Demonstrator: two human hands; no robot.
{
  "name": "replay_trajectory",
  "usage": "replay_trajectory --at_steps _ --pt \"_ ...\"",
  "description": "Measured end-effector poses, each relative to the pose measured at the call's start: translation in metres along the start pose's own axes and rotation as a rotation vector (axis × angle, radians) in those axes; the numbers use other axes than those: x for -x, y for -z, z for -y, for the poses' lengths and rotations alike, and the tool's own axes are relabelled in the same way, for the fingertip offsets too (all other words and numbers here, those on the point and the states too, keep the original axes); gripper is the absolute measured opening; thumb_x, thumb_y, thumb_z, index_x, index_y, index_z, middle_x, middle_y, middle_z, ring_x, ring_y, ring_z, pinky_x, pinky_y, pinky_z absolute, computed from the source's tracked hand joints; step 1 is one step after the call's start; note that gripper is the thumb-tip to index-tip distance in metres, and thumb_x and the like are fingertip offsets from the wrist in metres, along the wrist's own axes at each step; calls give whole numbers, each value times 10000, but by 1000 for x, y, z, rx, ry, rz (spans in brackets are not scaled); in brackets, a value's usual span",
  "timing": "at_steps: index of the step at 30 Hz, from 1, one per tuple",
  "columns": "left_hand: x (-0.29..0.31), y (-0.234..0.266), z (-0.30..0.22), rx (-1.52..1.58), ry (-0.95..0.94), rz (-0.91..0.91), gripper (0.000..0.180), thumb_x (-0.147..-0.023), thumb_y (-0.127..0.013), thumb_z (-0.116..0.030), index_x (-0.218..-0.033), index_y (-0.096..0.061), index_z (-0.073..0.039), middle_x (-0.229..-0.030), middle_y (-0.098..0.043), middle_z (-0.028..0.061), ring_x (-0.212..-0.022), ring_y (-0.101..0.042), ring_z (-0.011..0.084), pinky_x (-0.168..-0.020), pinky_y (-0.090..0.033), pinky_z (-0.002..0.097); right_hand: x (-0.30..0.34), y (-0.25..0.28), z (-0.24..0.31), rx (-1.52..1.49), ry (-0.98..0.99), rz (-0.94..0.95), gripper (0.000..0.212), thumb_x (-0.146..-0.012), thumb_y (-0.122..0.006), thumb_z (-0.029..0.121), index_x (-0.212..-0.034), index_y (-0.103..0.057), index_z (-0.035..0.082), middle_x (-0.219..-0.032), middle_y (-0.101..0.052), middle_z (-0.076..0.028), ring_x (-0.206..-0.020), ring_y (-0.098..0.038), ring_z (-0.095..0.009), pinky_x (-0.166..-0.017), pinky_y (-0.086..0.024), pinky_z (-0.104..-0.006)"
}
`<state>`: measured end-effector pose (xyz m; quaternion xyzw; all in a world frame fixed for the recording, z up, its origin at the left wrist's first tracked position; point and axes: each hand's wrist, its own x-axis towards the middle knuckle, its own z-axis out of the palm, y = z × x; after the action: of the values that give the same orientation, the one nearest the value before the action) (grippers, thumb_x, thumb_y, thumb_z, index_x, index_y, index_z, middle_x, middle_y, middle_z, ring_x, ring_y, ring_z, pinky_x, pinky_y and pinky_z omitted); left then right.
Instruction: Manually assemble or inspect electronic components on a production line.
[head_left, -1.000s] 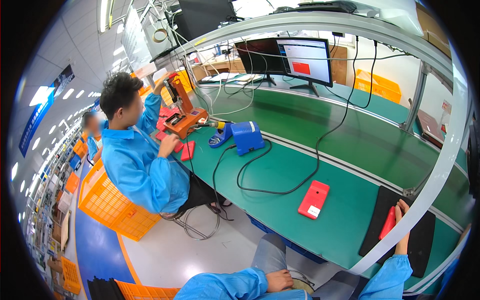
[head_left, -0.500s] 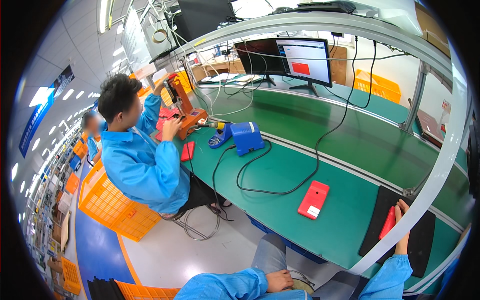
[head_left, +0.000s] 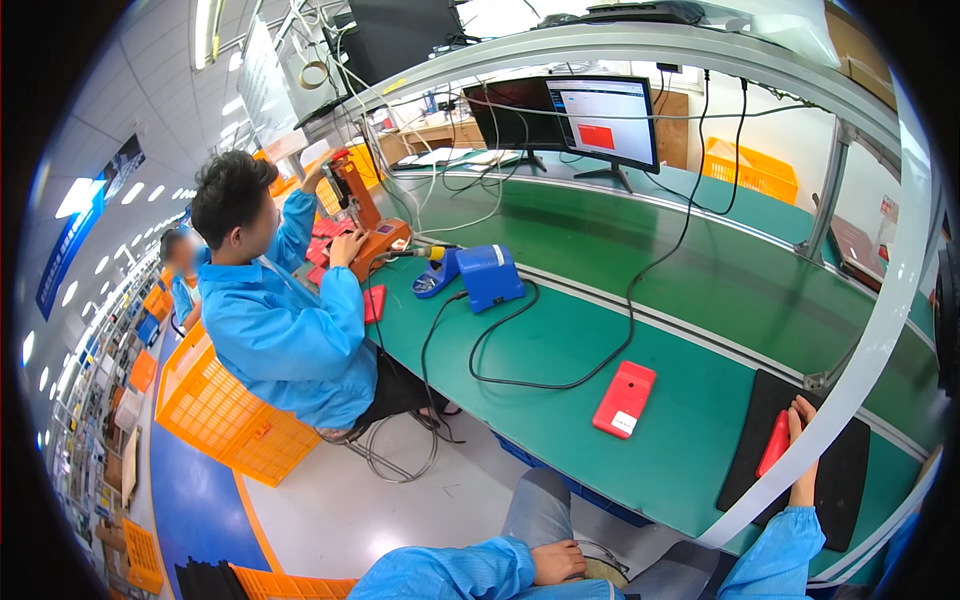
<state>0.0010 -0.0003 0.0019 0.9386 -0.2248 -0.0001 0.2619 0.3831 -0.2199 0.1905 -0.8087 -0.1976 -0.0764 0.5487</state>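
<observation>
In my lap, my left hand (head_left: 558,562) rests with its fingers lying on my leg and nothing visible in it. My right hand (head_left: 803,440) is at the right end of the bench, closed on the edge of a red, flat, phone-like device (head_left: 773,444). That device stands tilted over a black mat (head_left: 748,425); a pale curved strip in front hides part of my hand. To the left of the mat, a second red device (head_left: 624,400) with a white label lies flat on the green bench (head_left: 540,425).
At left, a co-worker in a blue jacket (head_left: 285,330) works an orange hand press (head_left: 380,235). A blue soldering station (head_left: 490,278) trails a black cable across the bench. Two monitors (head_left: 603,120) stand behind. The pale strip (head_left: 850,400) crosses near my right arm. An orange crate (head_left: 235,410) sits on the floor.
The view has shifted very slightly. The co-worker's arm at the press has moved a little; my two hands and the red devices stay in place.
</observation>
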Motion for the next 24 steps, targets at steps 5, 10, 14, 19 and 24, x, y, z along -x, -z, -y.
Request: replay_trajectory --at_steps 5,10,14,19,24 --pt "1 -1 1 4 0 -5 274 -879 -504 -315 -894 -589 -55 -883 -598 107 -920 -560 260 -944 -364 409 0 -1 3 -16 -19 0 341 -932 -543 177 -1224 -525 3 -1155 -581 -148 -1080 -554 -211 -929 -437 -301" --pt "0 0 0 -1 -3 -3 273 -880 -505 -311 -896 -593 -53 -888 -600 105 -926 -559 256 -946 -363 405 0 0 0 -44 -23 8 346 -933 -537 177 -1226 -520 -7 -1160 -577 -150 -1086 -551 -211 -933 -435 -300" --pt "1 -3 2 -6 -9 -13 274 -880 -505 -312 -894 -593 -53 -886 -599 104 -926 -558 254 -939 -366 405 -1 1 0 -27 -12 14 348 -933 -536 176 -1227 -519 -11 -1162 -575 -152 -1089 -549 -212 -934 -434 -300" --pt "1 -3 1 -21 -16 -16 276 -882 -504 -312 -894 -592 -51 -883 -599 102 -922 -557 253 -923 -372 403 1 0 5 -31 -10 8 343 -930 -541 171 -1220 -526 -10 -1151 -582 -150 -1076 -557 -212 -935 -433 -302" --pt "1 -1 1 -14 -14 -14 269 -882 -504 -305 -896 -592 -51 -880 -599 102 -921 -559 255 -924 -372 401 1 -1 7 -7 3 -5 340 -925 -551 169 -1212 -532 -10 -1135 -591 -151 -1064 -564 -213 -929 -436 -307"
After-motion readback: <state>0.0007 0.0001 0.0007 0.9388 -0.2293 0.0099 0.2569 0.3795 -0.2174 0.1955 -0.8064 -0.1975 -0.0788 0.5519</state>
